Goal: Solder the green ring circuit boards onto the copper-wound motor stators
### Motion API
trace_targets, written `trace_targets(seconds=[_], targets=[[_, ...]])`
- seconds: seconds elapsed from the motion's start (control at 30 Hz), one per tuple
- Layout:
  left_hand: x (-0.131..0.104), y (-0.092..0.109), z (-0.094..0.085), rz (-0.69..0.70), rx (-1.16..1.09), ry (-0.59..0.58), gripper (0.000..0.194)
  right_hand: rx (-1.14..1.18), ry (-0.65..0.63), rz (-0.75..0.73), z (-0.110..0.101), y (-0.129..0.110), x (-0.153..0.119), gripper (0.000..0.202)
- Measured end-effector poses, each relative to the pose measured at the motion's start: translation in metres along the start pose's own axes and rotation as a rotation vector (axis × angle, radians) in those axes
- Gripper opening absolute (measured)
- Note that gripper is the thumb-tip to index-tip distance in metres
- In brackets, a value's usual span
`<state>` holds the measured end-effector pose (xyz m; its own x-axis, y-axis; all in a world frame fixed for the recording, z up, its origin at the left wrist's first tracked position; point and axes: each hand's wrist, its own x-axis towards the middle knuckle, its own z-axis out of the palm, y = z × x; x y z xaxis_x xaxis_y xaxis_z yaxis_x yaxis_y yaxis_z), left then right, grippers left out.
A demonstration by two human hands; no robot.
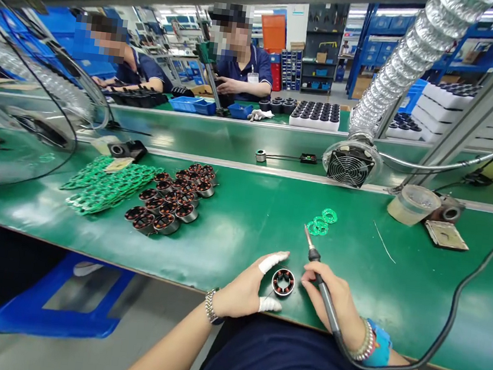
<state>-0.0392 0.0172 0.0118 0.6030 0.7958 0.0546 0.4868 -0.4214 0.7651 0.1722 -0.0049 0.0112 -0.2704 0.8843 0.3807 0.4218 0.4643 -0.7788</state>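
Observation:
A round motor stator [283, 283] with copper windings and a metal rim rests on the green bench near its front edge. My left hand [246, 286] lies beside it, open, with white-wrapped thumb and finger spread at either side of the stator; contact is not plain. In my right hand [332, 296] is a soldering iron [325, 295], its tip pointing up and away from me. Near that tip lie several green ring-shaped circuit boards [321, 222]. Further left stand rows of wound stators [169, 200], next to a pile of green board panels [108, 184].
A fume fan [350, 165] hangs from a silver duct [403, 60] at the back. To the right are a plastic tub [413, 204], a soldering iron stand [450, 211] and a wire [385, 242]. The iron's cable [455, 304] loops across the right side. Co-workers sit opposite.

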Motion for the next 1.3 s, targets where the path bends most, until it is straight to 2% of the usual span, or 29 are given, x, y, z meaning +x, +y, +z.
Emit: trace_targets(seconds=[0.07, 0.13, 0.3, 0.4, 0.47, 0.57, 0.67, 0.77, 0.93, 1.1, 1.23, 1.3], targets=[[0.0, 0.001, -0.001, 0.044, 0.018, -0.055, 0.068, 0.052, 0.004, 0.06, -0.001, 0.001, 0.007, 0.025], [0.0, 0.002, 0.0, 0.053, 0.046, -0.058, 0.057, 0.084, -0.007, 0.099, 0.0, 0.002, 0.015, 0.026], [0.001, 0.003, 0.007, 0.046, 0.072, 0.032, 0.061, 0.078, 0.053, 0.134, 0.001, 0.006, 0.03, 0.024], [0.002, 0.003, 0.003, 0.084, 0.091, -0.052, 0.059, 0.025, 0.128, 0.176, -0.005, 0.009, 0.024, 0.022], [0.003, 0.003, -0.001, 0.083, 0.091, -0.096, 0.054, 0.008, 0.128, 0.154, -0.01, 0.008, 0.015, 0.022], [0.004, 0.005, -0.002, 0.022, 0.086, -0.016, 0.048, 0.007, 0.051, 0.06, -0.015, 0.0, -0.002, 0.023], [0.004, 0.006, 0.005, -0.044, 0.072, 0.102, 0.053, -0.001, -0.05, 0.004, -0.014, -0.008, -0.015, 0.028], [0.003, 0.007, 0.014, -0.094, 0.053, 0.136, 0.055, 0.012, -0.065, 0.0, -0.011, -0.012, -0.017, 0.03], [-0.005, 0.01, 0.022, -0.153, -0.003, 0.175, 0.05, 0.068, 0.007, 0.092, -0.01, -0.01, -0.011, 0.027], [-0.01, 0.022, 0.03, -0.036, -0.141, 0.311, 0.048, 0.1, -0.003, 0.195, -0.011, -0.005, -0.012, 0.029], [-0.001, 0.034, 0.035, -0.037, 0.057, 0.198, 0.046, -0.039, -0.025, 0.07, -0.012, 0.002, -0.016, 0.028], [0.005, 0.036, 0.034, -0.038, 0.073, 0.156, 0.049, -0.088, -0.039, 0.007, -0.017, 0.005, -0.017, 0.026]])
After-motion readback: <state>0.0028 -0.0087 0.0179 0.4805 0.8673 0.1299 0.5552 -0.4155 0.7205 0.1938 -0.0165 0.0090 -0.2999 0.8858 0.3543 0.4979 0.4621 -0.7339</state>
